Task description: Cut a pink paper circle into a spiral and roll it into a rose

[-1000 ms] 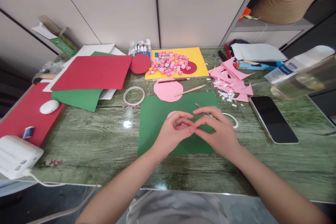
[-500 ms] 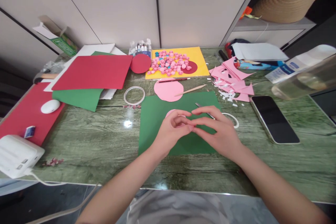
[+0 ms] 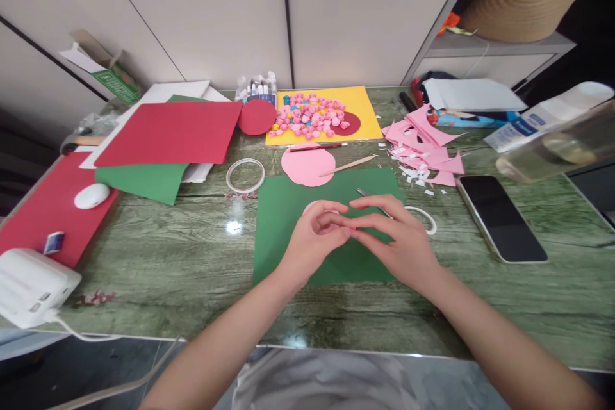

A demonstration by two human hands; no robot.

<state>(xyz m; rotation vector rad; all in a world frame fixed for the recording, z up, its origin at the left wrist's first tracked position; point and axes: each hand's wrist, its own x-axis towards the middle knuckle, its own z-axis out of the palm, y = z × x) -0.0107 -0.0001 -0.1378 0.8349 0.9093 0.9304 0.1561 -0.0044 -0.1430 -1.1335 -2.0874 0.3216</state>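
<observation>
your left hand (image 3: 307,242) and right hand (image 3: 408,240) meet over the green sheet (image 3: 278,224), fingers curled, tips nearly together. tiny pinkish bit (image 3: 353,229) seems to show at the tips; too small to tell what it is, or which hand, if either, has hold of it. pink paper circle (image 3: 312,205) on the sheet, partly behind your left hand. metal blade (image 3: 364,194) and white loop (image 3: 429,220) by your right.

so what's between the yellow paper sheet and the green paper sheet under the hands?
Head view: a roundish pink paper piece, a dark-red rod across its far edge, a pale wooden stick partly over it.
</observation>
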